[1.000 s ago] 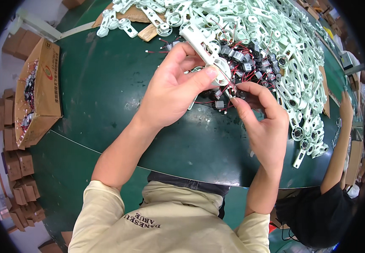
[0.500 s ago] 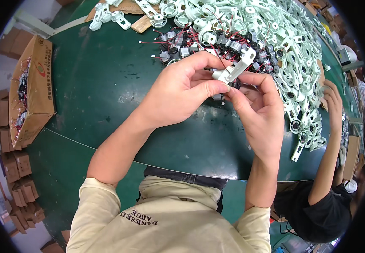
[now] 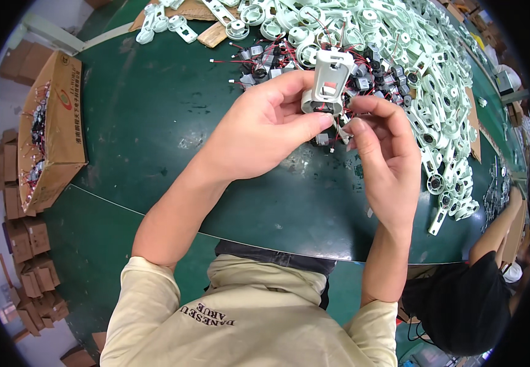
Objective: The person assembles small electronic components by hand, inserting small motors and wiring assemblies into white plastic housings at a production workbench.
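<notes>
My left hand (image 3: 252,131) grips a pale green plastic housing (image 3: 320,79) by its round end, thumb in front and fingers behind. The slotted arm of the housing points up and away from me. Inside the round end sits a dark part with a bit of red wire (image 3: 323,107). Just right of it is my right hand (image 3: 384,144), its thumb and index finger bent close together beside the ring. Something small and pale shows at those fingertips, too small to make out. Small motors (image 3: 363,82) with red and black wires lie beyond my hands.
A big heap of pale green housings (image 3: 448,122) covers the far and right side of the green table (image 3: 155,122). At the left stands an open cardboard box (image 3: 63,134) of wired motors. A co-worker in black (image 3: 460,306) is at the right.
The housing has turned in my left hand, so its slotted arm now stands up with the ring facing me. My right hand has shifted slightly right. The co-worker's arm has drawn back from the heap.
</notes>
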The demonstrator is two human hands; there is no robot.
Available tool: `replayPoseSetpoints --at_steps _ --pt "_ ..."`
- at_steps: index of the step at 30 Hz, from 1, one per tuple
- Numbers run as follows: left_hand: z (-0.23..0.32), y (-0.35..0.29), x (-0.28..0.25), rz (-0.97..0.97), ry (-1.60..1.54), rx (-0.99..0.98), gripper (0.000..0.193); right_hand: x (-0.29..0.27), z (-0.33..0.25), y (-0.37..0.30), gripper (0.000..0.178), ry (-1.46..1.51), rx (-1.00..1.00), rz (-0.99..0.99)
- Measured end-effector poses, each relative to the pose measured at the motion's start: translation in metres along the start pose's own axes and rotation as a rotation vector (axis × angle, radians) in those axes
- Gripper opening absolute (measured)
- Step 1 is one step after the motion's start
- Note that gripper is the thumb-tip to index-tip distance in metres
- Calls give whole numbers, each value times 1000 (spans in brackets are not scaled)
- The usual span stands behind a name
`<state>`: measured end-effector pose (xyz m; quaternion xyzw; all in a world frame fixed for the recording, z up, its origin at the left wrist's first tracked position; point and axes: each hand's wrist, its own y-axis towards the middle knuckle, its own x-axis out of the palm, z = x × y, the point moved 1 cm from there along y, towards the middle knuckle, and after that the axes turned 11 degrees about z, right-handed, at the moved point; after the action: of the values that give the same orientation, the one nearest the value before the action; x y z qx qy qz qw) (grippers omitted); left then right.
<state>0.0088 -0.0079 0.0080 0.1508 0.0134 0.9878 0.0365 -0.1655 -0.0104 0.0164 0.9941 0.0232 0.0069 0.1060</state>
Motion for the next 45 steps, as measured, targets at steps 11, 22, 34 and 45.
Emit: replayPoseSetpoints --at_steps 11,22,34,45 --pt "-6 0 1 -41 -14 -74 37 5 10 -2 18 -18 -3 -6" --pt "-6 -4 18 129 -36 -54 31 4 2 1 23 229 202 44" --pt "-20 -11 33 197 218 223 30 6 8 -1 21 342 313 146" --pt "-16 -7 23 140 90 100 35 0 5 0 27 297 255 32"
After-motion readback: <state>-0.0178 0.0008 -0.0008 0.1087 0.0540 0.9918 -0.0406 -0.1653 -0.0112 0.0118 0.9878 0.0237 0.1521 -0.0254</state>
